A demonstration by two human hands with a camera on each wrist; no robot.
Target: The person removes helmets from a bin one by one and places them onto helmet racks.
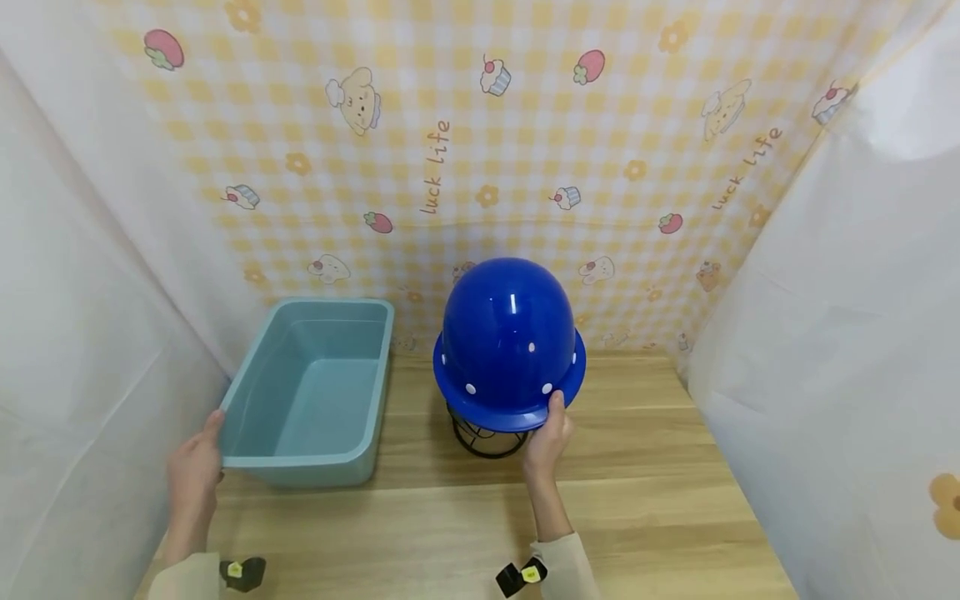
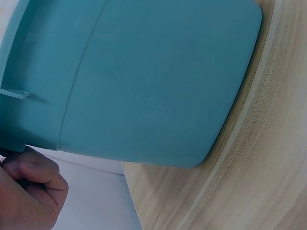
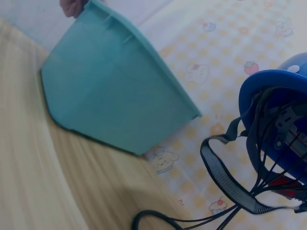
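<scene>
A blue hard hat (image 1: 510, 342) sits over a black wire stand (image 1: 489, 442) on the wooden table. My right hand (image 1: 549, 437) grips the front right of its brim, thumb on top. The right wrist view catches the hat's underside (image 3: 283, 139), with a dark chin strap (image 3: 223, 177) hanging beside the stand's wires; the right hand is out of that frame. To the left stands a blue-green plastic tub (image 1: 303, 460) with nothing inside. My left hand (image 1: 193, 467) holds the tub's rim at its near left corner, fingers curled under the edge in the left wrist view.
The wooden table (image 1: 637, 500) runs up to a yellow checked curtain (image 1: 480, 158) behind. White sheets (image 1: 832, 333) hang at both sides, and the left one is close to the tub. Black straps with small devices (image 1: 522, 575) are at both wrists.
</scene>
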